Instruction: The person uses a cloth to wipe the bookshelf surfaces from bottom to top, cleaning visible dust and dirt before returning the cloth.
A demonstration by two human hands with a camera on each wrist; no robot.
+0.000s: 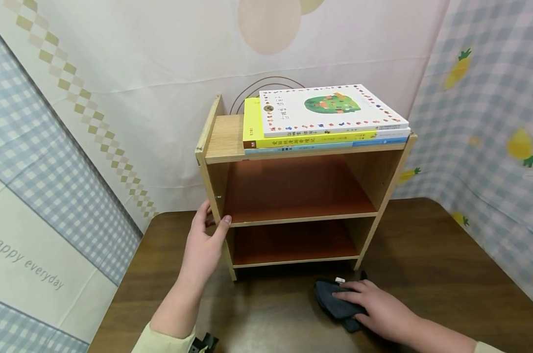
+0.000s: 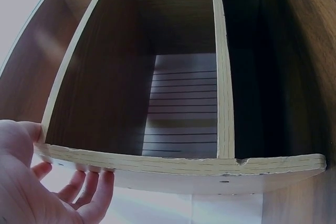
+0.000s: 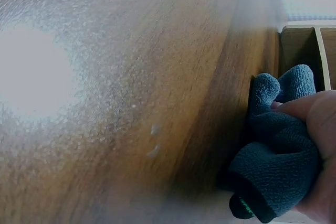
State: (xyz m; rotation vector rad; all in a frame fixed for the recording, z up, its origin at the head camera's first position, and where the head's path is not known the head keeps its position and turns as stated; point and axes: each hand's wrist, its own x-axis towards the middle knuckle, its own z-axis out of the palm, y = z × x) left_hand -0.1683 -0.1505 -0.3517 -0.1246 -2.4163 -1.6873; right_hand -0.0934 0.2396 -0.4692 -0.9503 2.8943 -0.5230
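Note:
A small wooden shelf [image 1: 298, 219] with reddish-brown boards stands on the table. My left hand [image 1: 207, 245] grips its left side panel, thumb at the front edge by the middle board and fingers on the outer face. In the left wrist view that hand [image 2: 44, 182] holds the panel's edge [image 2: 157, 163]. To the right, in front of the shelf, my right hand [image 1: 383, 309] holds a bunched dark blue-grey cloth [image 1: 334, 300] on the tabletop. The right wrist view has the folded terry cloth [image 3: 281, 156] between the thumb and the partly hidden fingers.
Several books lie stacked on the shelf's top, a white picture book [image 1: 332, 110] uppermost and a yellow one [image 1: 252, 120] under it. The dark wooden table [image 1: 447, 274] extends to both sides. Patterned fabric [image 1: 160, 59] hangs close behind and beside it.

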